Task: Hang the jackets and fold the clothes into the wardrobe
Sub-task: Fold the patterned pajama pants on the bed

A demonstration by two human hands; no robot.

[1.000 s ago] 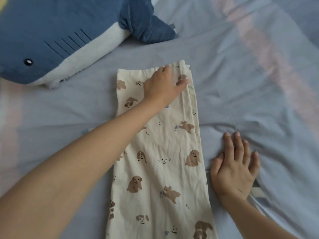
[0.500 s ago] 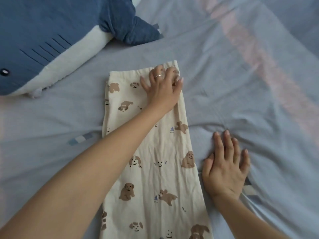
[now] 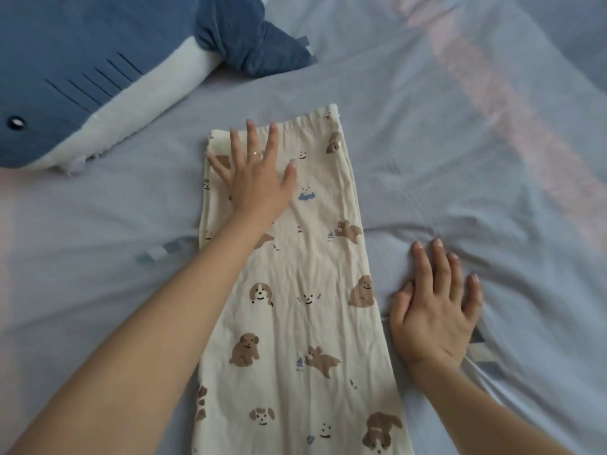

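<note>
At the far left a big plush shark (image 3: pixel 82 77), blue above and white below, lies on the wrinkled grey-blue bed sheet (image 3: pixel 460 142), cut off by the left and top edges. In the middle the left hand (image 3: pixel 254 182) lies flat, fingers straight and spread and gripping nothing, on the upper end of the long folded cream garment (image 3: pixel 305 307) with brown puppy print, whose lower end the bottom edge cuts off. The right hand (image 3: pixel 433 310) presses flat on the sheet just beside the garment's right side, fingers straight, holding nothing; whether its thumb touches the cloth I cannot tell.
</note>
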